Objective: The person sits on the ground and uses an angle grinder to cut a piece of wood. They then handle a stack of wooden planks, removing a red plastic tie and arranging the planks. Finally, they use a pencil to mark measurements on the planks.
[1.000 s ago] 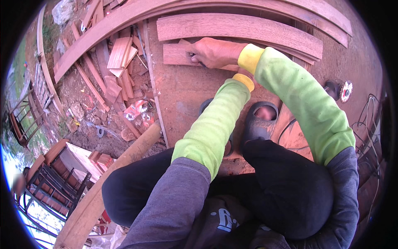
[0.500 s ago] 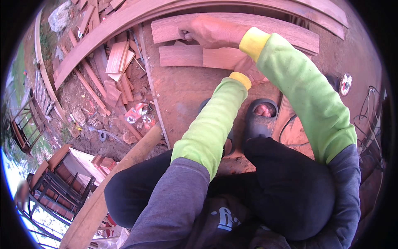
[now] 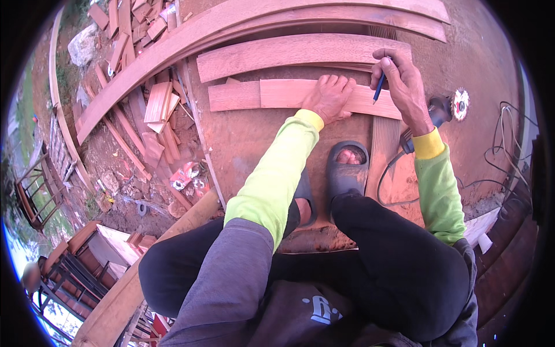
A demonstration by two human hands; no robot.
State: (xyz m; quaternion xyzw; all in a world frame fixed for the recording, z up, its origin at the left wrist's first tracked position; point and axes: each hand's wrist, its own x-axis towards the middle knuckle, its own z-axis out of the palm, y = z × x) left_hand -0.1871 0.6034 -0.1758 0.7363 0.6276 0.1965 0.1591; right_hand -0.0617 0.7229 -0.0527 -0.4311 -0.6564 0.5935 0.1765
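Observation:
A pale reddish wooden board (image 3: 283,93) lies lengthwise in front of my feet, partly over a darker board (image 3: 233,95) at its left end. My left hand (image 3: 328,99) grips this upper board near its middle, fingers over the far edge and thumb at the near side. At the board's right end, my right hand (image 3: 403,87) is raised with a slim blue pencil (image 3: 378,88) between its fingers, the lower end pointing down toward the wood. Just beyond lies a wider plank (image 3: 295,49), apart from the gripped board.
An angle grinder (image 3: 441,111) with an exposed toothed blade (image 3: 461,104) rests right of my right hand, its cable (image 3: 399,202) looping near my sandal (image 3: 348,170). Long planks (image 3: 191,40) curve across the far side. Wood offcuts (image 3: 161,104) litter the ground at left.
My right hand has moved right from the far plank's left part to the board's right end, uncovering the pencil and grinder. My left hand has shifted left and forward onto the board.

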